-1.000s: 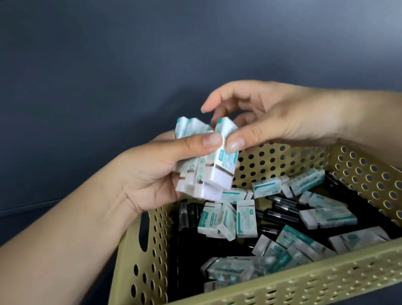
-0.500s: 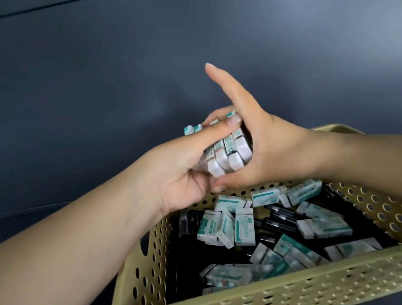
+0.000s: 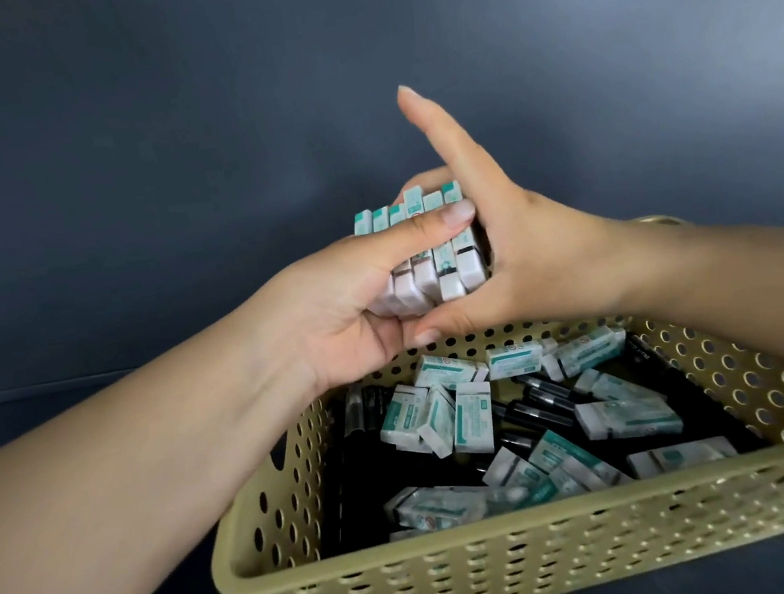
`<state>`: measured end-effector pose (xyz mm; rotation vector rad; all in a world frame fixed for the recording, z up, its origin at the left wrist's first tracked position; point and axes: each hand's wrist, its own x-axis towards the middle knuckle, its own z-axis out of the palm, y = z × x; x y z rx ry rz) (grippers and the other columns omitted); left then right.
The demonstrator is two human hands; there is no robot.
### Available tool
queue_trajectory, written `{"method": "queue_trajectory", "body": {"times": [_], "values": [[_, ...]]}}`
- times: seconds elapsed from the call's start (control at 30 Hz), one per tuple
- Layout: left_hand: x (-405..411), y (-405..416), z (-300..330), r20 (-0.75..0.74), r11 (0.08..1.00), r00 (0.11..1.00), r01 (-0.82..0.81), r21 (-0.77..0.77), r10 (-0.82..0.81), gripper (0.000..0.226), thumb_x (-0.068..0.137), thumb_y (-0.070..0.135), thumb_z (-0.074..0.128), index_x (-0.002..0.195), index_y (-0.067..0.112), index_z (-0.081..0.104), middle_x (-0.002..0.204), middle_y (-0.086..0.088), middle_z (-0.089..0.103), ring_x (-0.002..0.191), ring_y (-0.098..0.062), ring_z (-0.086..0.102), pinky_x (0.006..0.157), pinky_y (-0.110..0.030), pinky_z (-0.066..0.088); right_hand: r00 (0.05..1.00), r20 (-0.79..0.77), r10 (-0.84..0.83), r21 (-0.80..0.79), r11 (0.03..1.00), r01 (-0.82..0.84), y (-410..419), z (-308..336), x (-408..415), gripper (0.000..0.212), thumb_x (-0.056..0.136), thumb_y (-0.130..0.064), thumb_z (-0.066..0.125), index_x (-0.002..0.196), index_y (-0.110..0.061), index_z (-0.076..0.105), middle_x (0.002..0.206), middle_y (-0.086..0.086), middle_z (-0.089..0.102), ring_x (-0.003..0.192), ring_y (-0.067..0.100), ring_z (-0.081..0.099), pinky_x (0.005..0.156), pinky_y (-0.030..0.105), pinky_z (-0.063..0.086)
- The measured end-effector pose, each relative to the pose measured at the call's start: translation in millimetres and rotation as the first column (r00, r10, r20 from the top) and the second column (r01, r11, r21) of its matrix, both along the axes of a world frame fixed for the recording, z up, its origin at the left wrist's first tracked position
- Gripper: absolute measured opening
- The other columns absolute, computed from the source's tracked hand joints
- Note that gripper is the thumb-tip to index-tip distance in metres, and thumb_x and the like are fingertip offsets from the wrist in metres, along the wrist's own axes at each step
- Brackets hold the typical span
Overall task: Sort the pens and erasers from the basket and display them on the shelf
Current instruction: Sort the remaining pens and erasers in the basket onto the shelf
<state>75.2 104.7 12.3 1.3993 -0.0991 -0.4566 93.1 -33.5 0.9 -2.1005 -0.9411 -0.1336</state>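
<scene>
While the left grip (image 3: 332,306) clamps a row of erasers (image 3: 445,265) over the basket (image 3: 513,573), the right grip (image 3: 532,250) presses its end. Those fingers (image 3: 439,135) are straight.

Head-worn camera looks down, close over basket (image 3: 561,567).

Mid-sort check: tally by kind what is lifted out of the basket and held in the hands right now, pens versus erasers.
Erasers: 6 tops showing, side by side, gripped by the left hand, with the right hand pressed against them.
Pens: 0 held; they lie in the basket.
Total held: 6
</scene>
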Motion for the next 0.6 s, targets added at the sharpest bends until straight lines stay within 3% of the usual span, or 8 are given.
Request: {"method": "queue_trajectory", "body": {"times": [0.07,0.2,0.3,0.37,0.43,0.5,0.53,0.6], "values": [[-0.3,0.6,-0.1,0.001,1.000,1.000,-0.011,0.019,0.011,0.020,0.049,0.026,0.067,0.067,0.017,0.066,0.063,0.001,0.068,0.048,-0.009,0.063,0.040,-0.014,0.043,1.000,-0.005,-0.022,0.010,1.000,0.022,-0.1,-1.2,-0.5,0.126,0.058,-0.020,0.085,0.144,-0.024,-0.008,0.102,-0.008,0.047,0.100,-0.002,0.049,0.087,0.006,0.038],[-0.7,1.1,1.6,-0.004,0.999,1.000,-0.022,0.036,0.022,0.015,0.042,0.030,0.068,0.051,0.018,0.071,0.063,0.004,0.069,0.053,-0.007,0.064,0.048,-0.017,0.046,0.998,-0.019,-0.066,0.047,0.997,0.067,-0.1,-1.3,-0.1,0.120,0.061,-0.013,0.083,0.144,-0.025,-0.004,0.098,-0.007,0.050,0.096,0.002,0.053,0.083,0.007,0.042],[-1.5,3.5,2.7,0.026,0.997,0.998,-0.060,0.046,0.059,0.026,0.045,0.027,0.070,0.069,0.018,0.069,0.065,0.002,0.069,0.055,-0.010,0.065,0.046,-0.021,0.051,0.993,-0.109,-0.051,-0.011,0.999,0.051,-3.3,1.4,-0.3,0.134,0.054,-0.031,0.084,0.141,-0.033,-0.018,0.122,-0.005,0.045,0.111,-0.008,0.045,0.089,0.007,0.038],[-1.7,7.0,4.7,0.062,0.992,0.992,-0.112,0.058,0.108,0.036,0.047,0.024,0.069,0.082,0.015,0.065,0.064,0.000,0.069,0.055,-0.011,0.066,0.046,-0.021,0.052,0.979,-0.199,-0.042,-0.010,0.999,0.041,-8.9,3.7,-1.5,0.131,0.050,-0.048,0.078,0.140,-0.040,-0.017,0.137,-0.016,0.031,0.127,-0.010,0.031,0.102,0.012,0.031],[-2.6,13.2,6.7,0.096,0.984,0.983,-0.164,0.069,0.157,0.041,0.046,0.023,0.069,0.085,0.014,0.062,0.060,-0.001,0.069,0.053,-0.011,0.066,0.047,-0.021,0.053,0.954,-0.297,-0.034,0.061,0.997,0.054,-18.7,3.5,-0.3,0.109,0.051,-0.058,0.066,0.143,-0.033,0.013,0.138,-0.018,0.037,0.129,-0.005,0.033,0.109,0.024,0.028],[-5.1,20.3,6.1,0.133,0.976,0.974,-0.198,0.097,0.184,0.047,0.043,0.023,0.069,0.089,0.013,0.061,0.062,-0.002,0.070,0.054,-0.012,0.067,0.046,-0.021,0.052,0.920,-0.392,-0.020,0.069,0.996,0.051,-25.4,2.5,-2.1,0.074,0.051,-0.064,0.065,0.117,-0.032,0.055,0.120,-0.012,0.061,0.114,0.002,0.054,0.102,0.029,0.041],[-6.2,23.2,4.9,0.150,0.973,0.972,-0.199,0.118,0.180,0.049,0.043,0.024,0.070,0.091,0.013,0.061,0.064,-0.003,0.071,0.055,-0.012,0.067,0.046,-0.021,0.052,0.907,-0.420,-0.043,0.001,0.999,0.048,-25.3,1.0,-2.9,0.061,0.053,-0.066,0.066,0.102,-0.030,0.064,0.109,-0.008,0.067,0.103,0.004,0.061,0.096,0.028,0.046],[-9.0,26.1,1.2,0.158,0.970,0.973,-0.193,0.146,0.170,0.050,0.043,0.025,0.070,0.091,0.013,0.062,0.065,-0.003,0.071,0.056,-0.012,0.068,0.044,-0.019,0.050,0.906,-0.412,-0.101,-0.224,0.975,0.007,-20.3,-4.9,-4.6,0.058,0.051,-0.066,0.068,0.094,-0.027,0.069,0.102,-0.002,0.068,0.094,0.009,0.063,0.091,0.030,0.049]]}}
